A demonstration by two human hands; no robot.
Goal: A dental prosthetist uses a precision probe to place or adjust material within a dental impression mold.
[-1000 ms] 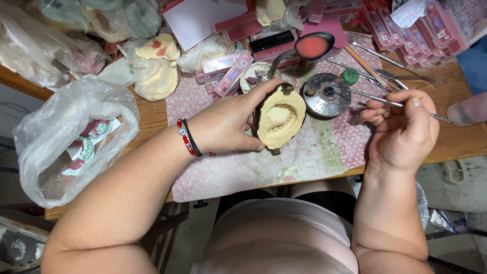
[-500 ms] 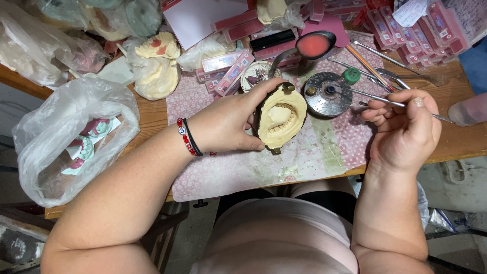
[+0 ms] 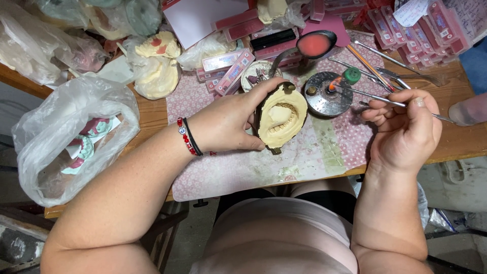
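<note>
My left hand (image 3: 228, 122) grips a cream plaster dental cast set in a dark metal flask (image 3: 282, 117), holding it tilted up off the patterned mat (image 3: 243, 167). A row of teeth shows in the cast's hollow. My right hand (image 3: 406, 127) pinches a thin metal instrument (image 3: 378, 99) like a pen. Its tip reaches left over a small round metal burner (image 3: 324, 94) where a little flame glows. The two hands are apart, with the burner between them.
A ladle-like spoon of pink wax (image 3: 314, 44) lies behind the burner, beside more metal tools (image 3: 385, 66). Pink boxes (image 3: 228, 68) and plaster casts (image 3: 157, 63) crowd the back. A plastic bag (image 3: 71, 137) with casts sits left. The wooden table edge (image 3: 466, 147) runs right.
</note>
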